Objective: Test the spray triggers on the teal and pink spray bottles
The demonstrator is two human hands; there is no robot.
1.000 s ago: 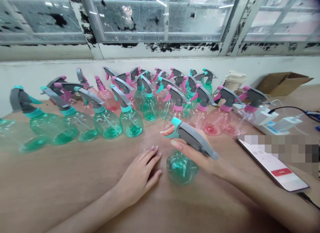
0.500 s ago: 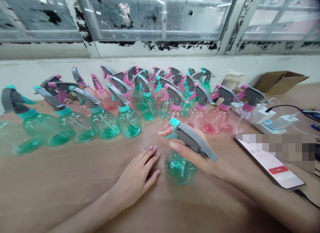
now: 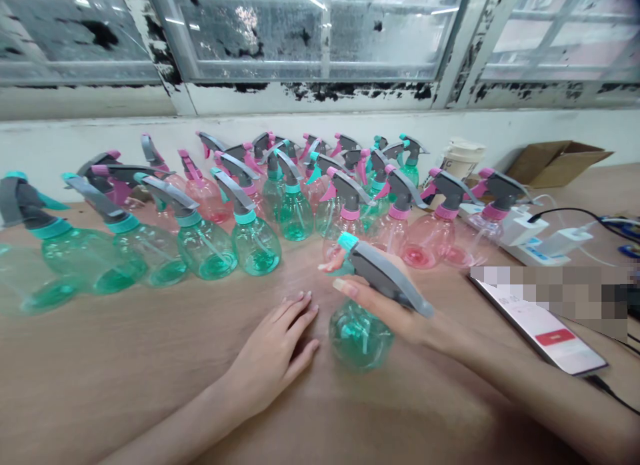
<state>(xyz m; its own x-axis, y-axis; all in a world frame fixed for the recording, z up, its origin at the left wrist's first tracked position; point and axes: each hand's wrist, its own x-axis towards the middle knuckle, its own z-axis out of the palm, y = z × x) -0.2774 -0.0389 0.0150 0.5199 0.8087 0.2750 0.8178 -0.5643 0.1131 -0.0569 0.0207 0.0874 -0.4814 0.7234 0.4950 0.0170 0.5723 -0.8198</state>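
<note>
My right hand (image 3: 395, 312) is wrapped round the neck of a green spray bottle (image 3: 361, 338) with a grey and teal trigger head. Its fingers reach to the trigger side, and the thumb lies across the front below the head. The bottle stands close to upright at the table's middle. Just left of it, my left hand (image 3: 277, 342) lies flat on the wooden table (image 3: 165, 365), fingers stretched out, holding nothing. Behind the hands stand a green spray bottle (image 3: 257, 248) and a pink spray bottle (image 3: 429, 238), among several others of both colours.
A phone (image 3: 545, 325) with a lit screen lies at the right, a cable plugged into it. Behind it are a power strip (image 3: 543, 252) with white chargers, a paper cup (image 3: 463, 160) and a brown cardboard box (image 3: 557, 164). A window (image 3: 310, 38) spans the back wall.
Both hands and the held spray bottle stay in almost the same place. The whole view has shifted very slightly.
</note>
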